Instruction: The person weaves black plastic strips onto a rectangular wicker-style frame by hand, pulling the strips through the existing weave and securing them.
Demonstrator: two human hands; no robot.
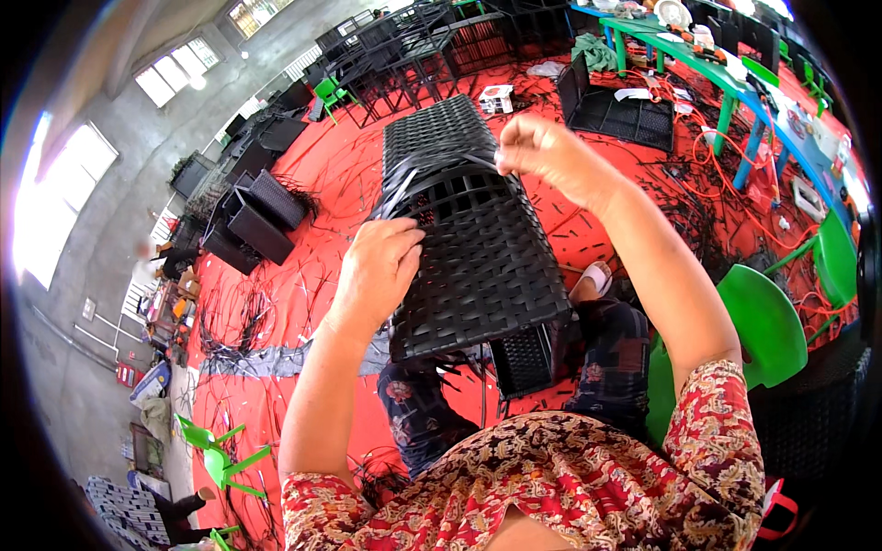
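Note:
A long black woven panel (pixel 478 266) of flat plastic strips stretches away from my lap. Across its middle is an open gap in the weave (pixel 469 195), where bare crosswise strips show. Several loose black strips (pixel 404 182) arch over the panel just beyond the gap. My right hand (pixel 549 158) is raised at the panel's far right side, fingertips pinched at the end of a black strip. At the left edge, beside the gap, my left hand (pixel 378 266) is closed with its fingers bent over the weave; what they grip is hidden.
Black strip scraps litter the red floor covering (pixel 322 404). Green chairs (pixel 767 321) stand close at my right, and a small green stool (pixel 220 459) lies at the left. Black woven furniture (pixel 262 216) sits left; a green-edged worktable (pixel 680 50) holds tools at the right.

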